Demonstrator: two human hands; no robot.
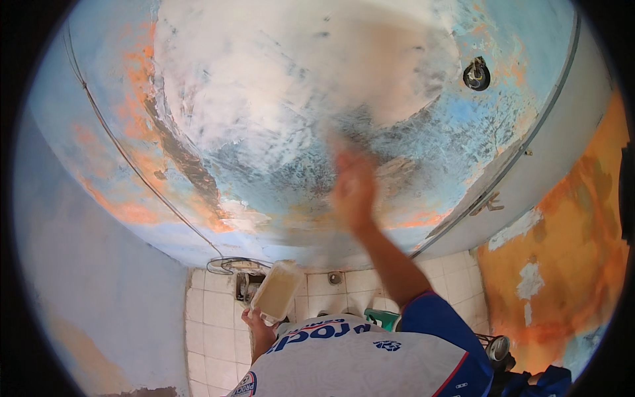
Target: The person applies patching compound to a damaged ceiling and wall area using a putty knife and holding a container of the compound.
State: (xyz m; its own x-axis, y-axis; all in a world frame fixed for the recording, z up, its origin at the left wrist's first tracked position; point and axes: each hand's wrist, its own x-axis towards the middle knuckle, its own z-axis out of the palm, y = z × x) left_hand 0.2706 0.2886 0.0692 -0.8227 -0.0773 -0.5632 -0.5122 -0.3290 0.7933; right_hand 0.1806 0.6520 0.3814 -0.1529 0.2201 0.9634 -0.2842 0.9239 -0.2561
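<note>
In my left hand [260, 329] is a pale rectangular plastic tub [278, 291] with a beige layer inside, held low at its near left corner. My right arm is stretched up toward the wall [278, 152], where my right hand [355, 188] is blurred by motion. Its fingers look curled closed, but whatever they hold is lost in the blur. The wall before that hand has a large whitish smeared patch [264, 59], with dark, scraped-looking blue areas below it and orange peeling paint around.
A dark round hole with wires [476, 74] opens in the wall at upper right. A thin cable [126, 149] runs down the left side to a coil near the floor. A grey conduit [529, 132] follows the right corner. A green object [381, 319] stands on the tiled floor [211, 337].
</note>
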